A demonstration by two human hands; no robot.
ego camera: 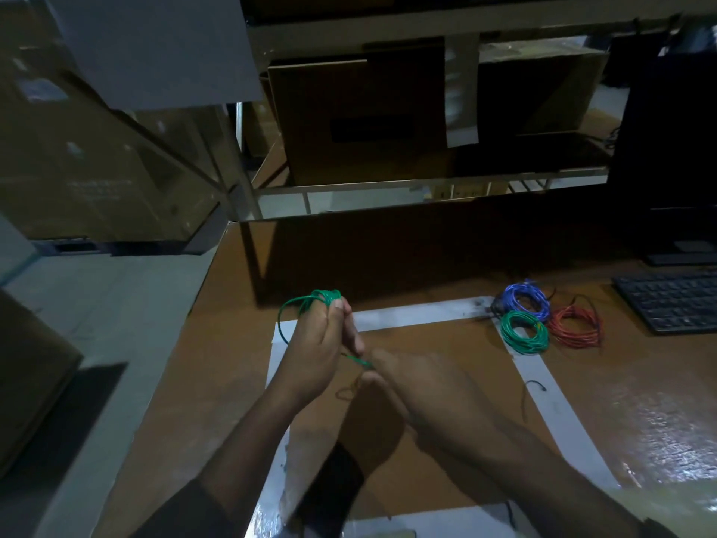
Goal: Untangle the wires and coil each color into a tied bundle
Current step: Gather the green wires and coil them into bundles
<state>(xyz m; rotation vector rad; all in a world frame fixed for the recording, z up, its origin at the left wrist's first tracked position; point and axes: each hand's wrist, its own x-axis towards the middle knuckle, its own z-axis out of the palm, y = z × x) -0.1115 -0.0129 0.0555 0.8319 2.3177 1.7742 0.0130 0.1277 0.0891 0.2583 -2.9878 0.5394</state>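
My left hand (316, 351) is raised above the brown table, with a green wire (325, 297) wound in loops round its fingertips. A loose loop of the same wire hangs to the left of the hand. My right hand (403, 386) is blurred just to the right and pinches the free end of this green wire at about the table's middle. At the right lie three coiled bundles: a green one (524, 332), a blue one (527, 300) and a red one (577, 327).
White tape strips (419, 314) mark a rectangle on the table. A short dark wire piece (534, 384) lies on the right strip. A black keyboard (671, 300) and a monitor stand at the far right. Shelves with cardboard boxes (361, 122) rise behind.
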